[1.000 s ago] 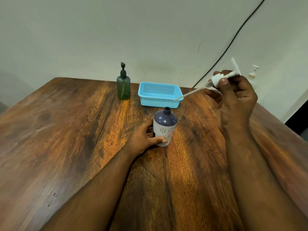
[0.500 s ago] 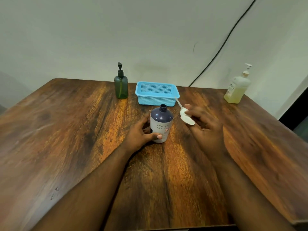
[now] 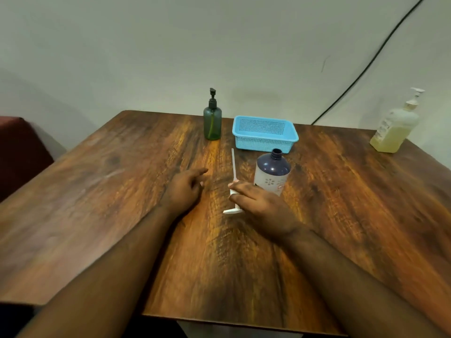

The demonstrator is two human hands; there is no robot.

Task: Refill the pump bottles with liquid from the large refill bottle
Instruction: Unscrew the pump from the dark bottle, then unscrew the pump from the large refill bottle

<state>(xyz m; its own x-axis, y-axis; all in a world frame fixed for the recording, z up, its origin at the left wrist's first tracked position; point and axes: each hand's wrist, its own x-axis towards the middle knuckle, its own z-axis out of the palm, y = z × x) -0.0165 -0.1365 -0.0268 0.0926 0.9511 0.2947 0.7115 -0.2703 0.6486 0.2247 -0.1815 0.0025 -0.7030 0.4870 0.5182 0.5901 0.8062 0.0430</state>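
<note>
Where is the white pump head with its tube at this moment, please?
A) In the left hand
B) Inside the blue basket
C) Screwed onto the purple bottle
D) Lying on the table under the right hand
D: the white pump head lies flat on the table, the right hand on it, and the purple bottle stands open.

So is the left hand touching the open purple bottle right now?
Apart. The head view shows bare tabletop, the white pump head and the right hand between the left hand and the purple bottle.

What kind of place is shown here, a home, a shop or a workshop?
Probably a plain room in a home, though that is uncertain: a wooden table against a bare wall, household pump bottles and a blue plastic basket, and a black cable running down the wall.
</note>
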